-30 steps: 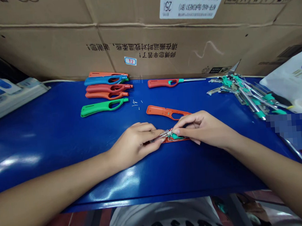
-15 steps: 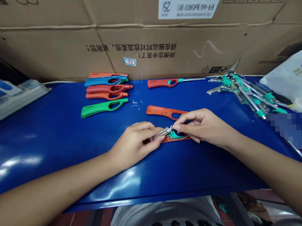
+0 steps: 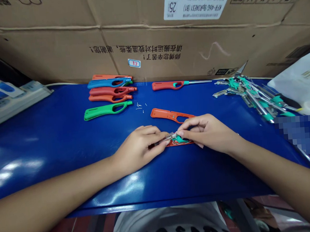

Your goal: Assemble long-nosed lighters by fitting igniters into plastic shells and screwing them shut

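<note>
My left hand (image 3: 139, 145) pinches the clear tube end of a lighter insert (image 3: 169, 137), a clear tube with a teal trigger piece. My right hand (image 3: 207, 131) pinches the same insert at the teal trigger. The insert rests over an orange lighter shell half (image 3: 180, 143) lying on the blue table (image 3: 66, 143). A second orange shell half (image 3: 168, 114) lies just behind my hands.
Several coloured lighter shells (image 3: 110, 90) and a green one (image 3: 105, 110) lie at the back left. An assembled red lighter (image 3: 174, 84) lies at the back centre. A pile of inserts (image 3: 251, 93) is at the right, beside a white bag (image 3: 301, 79). Cardboard boxes (image 3: 149, 31) wall the back.
The insert was lifted slightly half a second ago and is now lowered back onto the orange shell; both hands stay pinched on it.
</note>
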`<move>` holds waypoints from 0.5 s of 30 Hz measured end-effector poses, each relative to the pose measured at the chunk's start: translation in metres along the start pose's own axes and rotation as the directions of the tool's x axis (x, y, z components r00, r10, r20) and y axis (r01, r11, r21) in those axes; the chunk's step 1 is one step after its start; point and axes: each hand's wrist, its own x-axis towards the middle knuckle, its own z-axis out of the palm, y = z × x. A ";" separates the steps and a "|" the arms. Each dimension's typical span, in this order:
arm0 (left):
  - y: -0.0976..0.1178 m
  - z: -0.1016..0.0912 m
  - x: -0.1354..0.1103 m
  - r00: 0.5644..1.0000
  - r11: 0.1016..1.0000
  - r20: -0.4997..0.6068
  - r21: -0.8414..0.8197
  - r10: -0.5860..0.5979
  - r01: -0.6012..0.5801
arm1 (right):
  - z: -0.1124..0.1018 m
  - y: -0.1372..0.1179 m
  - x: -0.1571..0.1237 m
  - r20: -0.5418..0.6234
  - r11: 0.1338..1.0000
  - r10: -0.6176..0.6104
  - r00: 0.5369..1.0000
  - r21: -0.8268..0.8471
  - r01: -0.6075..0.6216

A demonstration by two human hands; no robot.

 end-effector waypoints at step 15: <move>0.006 -0.034 0.007 0.987 0.997 0.161 0.072 -0.013 0.001 | -0.027 -0.002 -0.009 0.253 0.501 -0.564 0.786 -0.652 0.569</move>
